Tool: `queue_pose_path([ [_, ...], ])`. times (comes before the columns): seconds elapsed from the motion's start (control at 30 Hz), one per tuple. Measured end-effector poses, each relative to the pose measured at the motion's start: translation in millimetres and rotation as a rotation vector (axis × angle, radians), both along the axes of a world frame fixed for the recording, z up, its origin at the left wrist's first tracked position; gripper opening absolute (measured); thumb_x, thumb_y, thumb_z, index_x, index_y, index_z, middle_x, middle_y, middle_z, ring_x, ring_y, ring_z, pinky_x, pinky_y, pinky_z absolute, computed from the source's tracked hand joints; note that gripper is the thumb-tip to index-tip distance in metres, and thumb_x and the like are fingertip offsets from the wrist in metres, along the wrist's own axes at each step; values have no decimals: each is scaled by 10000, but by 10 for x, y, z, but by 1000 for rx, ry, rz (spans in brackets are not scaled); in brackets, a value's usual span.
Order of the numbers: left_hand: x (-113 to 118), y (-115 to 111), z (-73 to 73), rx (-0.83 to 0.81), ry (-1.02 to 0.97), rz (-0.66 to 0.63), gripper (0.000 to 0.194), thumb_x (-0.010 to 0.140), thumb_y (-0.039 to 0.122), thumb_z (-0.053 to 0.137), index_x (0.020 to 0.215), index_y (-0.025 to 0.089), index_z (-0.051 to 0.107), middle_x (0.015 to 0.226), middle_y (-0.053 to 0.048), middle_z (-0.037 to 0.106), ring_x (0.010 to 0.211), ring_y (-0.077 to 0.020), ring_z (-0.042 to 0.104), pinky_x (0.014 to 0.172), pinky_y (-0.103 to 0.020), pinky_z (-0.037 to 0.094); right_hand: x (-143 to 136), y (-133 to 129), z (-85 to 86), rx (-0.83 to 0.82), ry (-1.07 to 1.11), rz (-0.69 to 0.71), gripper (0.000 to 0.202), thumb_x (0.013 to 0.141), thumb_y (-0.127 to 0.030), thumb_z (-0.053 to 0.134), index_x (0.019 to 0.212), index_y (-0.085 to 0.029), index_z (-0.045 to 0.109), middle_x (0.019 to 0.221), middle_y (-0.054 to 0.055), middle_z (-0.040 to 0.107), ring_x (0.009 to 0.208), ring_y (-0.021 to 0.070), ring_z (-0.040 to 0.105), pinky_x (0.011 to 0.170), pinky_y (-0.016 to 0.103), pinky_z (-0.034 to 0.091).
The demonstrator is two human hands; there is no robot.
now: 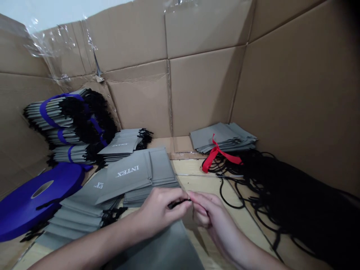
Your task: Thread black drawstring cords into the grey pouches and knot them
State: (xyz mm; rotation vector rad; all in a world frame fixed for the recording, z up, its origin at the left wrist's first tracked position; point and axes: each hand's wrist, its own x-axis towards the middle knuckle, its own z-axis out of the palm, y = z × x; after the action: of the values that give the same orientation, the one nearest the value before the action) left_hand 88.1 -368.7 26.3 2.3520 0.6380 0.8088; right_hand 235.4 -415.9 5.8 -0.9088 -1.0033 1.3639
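Note:
My left hand (165, 210) is closed, with a black cord (177, 204) pinched between its thumb and fingers. Right against it, my right hand (206, 210) is closed too, its fingertips meeting the left ones at the cord's end. What the right fingers grip is too small to make out. Below both hands hangs a grey fabric pouch (168, 249), partly hidden by the left forearm. Just behind the left hand lie grey pouches (126, 170) printed INTEX, on a stack of plain grey ones (163, 168).
Bundled pouches (59, 112) with blue bands rise at the left, above a blue ribbon roll (64, 180). Fanned pouches (75, 213) lie front left. Black cords (295, 198), a red ribbon (213, 155) and grey pieces (213, 137) are at the right. Cardboard walls (202, 90) surround the table (197, 167).

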Motion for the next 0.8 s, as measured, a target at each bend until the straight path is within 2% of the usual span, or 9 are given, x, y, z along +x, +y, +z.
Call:
queue_pose_path([
  [0.1,16,-24,81,-163,-42,58,135,810,237,558,741,127,593,653,16,561,595,-82,461,564,-157,342,128,85,-21,219,-326,-19,498,782,-540,533,482,-196,334,476,-67,248,457,81,211,445,255,151],
  [0.23,14,-28,130,-304,-49,80,136,814,245,549,784,129,613,663,11,586,605,-94,487,553,-164,359,227,193,-79,290,-433,-70,530,836,-589,409,485,-197,345,472,-52,286,458,94,259,457,259,191],
  [0.4,-21,-39,102,-103,-82,130,113,815,203,559,814,139,653,745,-17,661,679,-119,571,643,-187,407,295,275,-123,336,-361,-174,524,883,-583,269,586,-192,454,476,-64,266,421,92,205,430,254,151],
  [0.53,-41,-32,54,11,-62,110,128,827,184,558,861,169,681,803,-23,680,738,-131,594,695,-197,413,317,225,-129,473,-562,-95,455,895,-558,277,803,-191,529,536,-48,353,486,114,323,474,250,230],
  [0.6,-48,-24,27,47,-32,121,131,832,193,557,856,175,685,780,-23,669,723,-133,588,680,-202,408,288,182,-120,501,-701,-62,411,887,-534,345,725,-188,497,574,-37,368,526,116,343,497,251,243],
  [0.67,-53,-21,7,67,-10,138,127,833,208,557,824,172,678,760,-23,658,711,-134,581,670,-207,402,243,156,-111,451,-733,-62,421,880,-517,386,610,-194,396,561,-46,318,515,104,306,485,247,223],
  [0.73,-53,-25,-1,61,7,158,113,819,225,573,781,164,660,750,-21,651,704,-135,573,661,-210,394,205,158,-111,361,-637,-37,444,872,-528,393,578,-204,318,537,-63,259,483,91,253,460,240,199],
  [0.8,-47,-30,2,15,24,183,111,801,240,587,745,158,636,721,-9,639,666,-127,548,629,-207,379,196,179,-116,276,-509,5,449,856,-549,408,580,-210,304,513,-76,235,452,80,217,433,231,186],
])
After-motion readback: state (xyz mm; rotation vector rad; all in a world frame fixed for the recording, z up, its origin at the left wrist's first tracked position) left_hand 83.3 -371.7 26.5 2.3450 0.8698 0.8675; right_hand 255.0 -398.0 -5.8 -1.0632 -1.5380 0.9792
